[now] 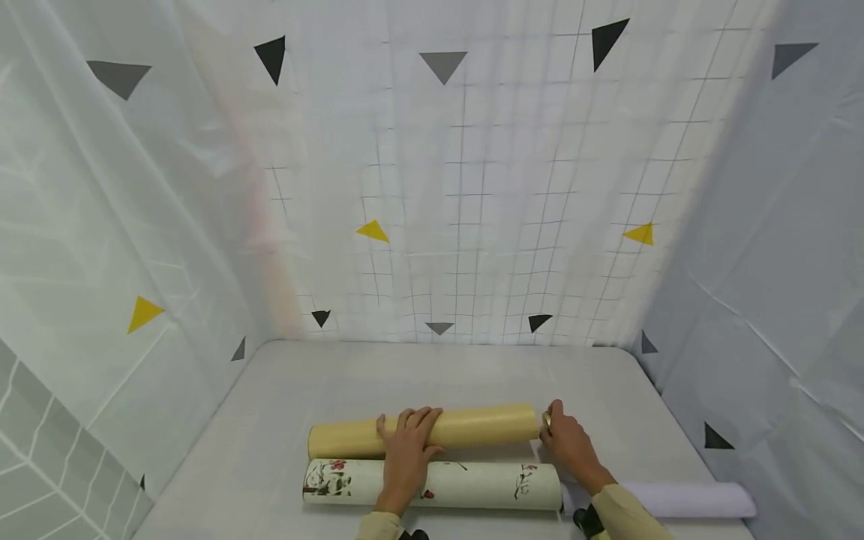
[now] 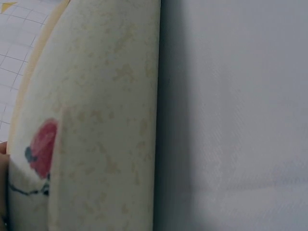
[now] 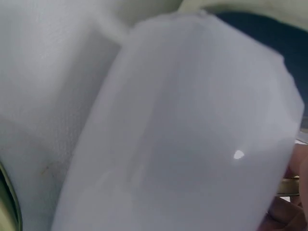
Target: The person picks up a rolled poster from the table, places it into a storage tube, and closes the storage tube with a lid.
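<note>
While, from the head, the left hand (image 1: 406, 461) rests spread-fingered across the one yellow roll (image 1: 482, 426), which lies side to side on the table (image 1: 432, 375) behind one floral roll (image 1: 496, 486), the right hand (image 1: 572, 448) sits nearer its right end, pinching one small yellowish item (image 1: 547, 421). From the left wrist, the floral roll dominates and the grip can't be judged. From the right wrist, one whitish roll (image 3: 178, 130) looms beside curled fingers (image 3: 302, 168), making three rolls altogether.
</note>
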`<state>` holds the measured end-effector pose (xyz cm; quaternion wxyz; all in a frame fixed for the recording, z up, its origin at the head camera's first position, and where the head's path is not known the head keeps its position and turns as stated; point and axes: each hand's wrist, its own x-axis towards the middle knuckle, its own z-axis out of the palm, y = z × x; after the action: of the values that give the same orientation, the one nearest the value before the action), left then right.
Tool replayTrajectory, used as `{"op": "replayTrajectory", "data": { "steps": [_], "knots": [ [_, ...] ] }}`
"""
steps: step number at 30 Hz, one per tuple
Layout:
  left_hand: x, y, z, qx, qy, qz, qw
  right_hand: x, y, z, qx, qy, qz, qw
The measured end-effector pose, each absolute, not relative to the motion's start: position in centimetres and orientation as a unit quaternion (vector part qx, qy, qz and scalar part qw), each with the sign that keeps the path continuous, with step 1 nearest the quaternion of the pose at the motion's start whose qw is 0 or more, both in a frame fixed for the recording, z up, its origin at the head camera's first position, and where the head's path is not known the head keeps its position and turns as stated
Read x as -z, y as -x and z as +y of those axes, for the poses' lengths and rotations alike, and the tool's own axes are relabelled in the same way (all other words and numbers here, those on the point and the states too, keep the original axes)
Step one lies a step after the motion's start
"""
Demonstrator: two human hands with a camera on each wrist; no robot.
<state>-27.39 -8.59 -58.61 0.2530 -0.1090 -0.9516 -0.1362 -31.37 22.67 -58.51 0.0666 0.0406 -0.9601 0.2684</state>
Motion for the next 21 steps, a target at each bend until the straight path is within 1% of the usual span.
{"op": "replayTrajectory", "data": {
  "steps": [14,17,21],
  "knots": [
    [58.61,27.36,-8.36,0.140,0.104,-0.955,0.242,58.66,31.46,23.41,-0.316,-0.003,-0.948,0.036],
    [58.63,27.47,-8.36,0.139,0.106,-0.953,0.249,58.73,31.47,23.29,-0.320,0.003,-0.947,0.037],
    [58.84,27.49,-8.42,0.133,0.111,-0.946,0.272,58.66,31.53,22.93,-0.340,0.004,-0.939,0.049]
  ]
}}
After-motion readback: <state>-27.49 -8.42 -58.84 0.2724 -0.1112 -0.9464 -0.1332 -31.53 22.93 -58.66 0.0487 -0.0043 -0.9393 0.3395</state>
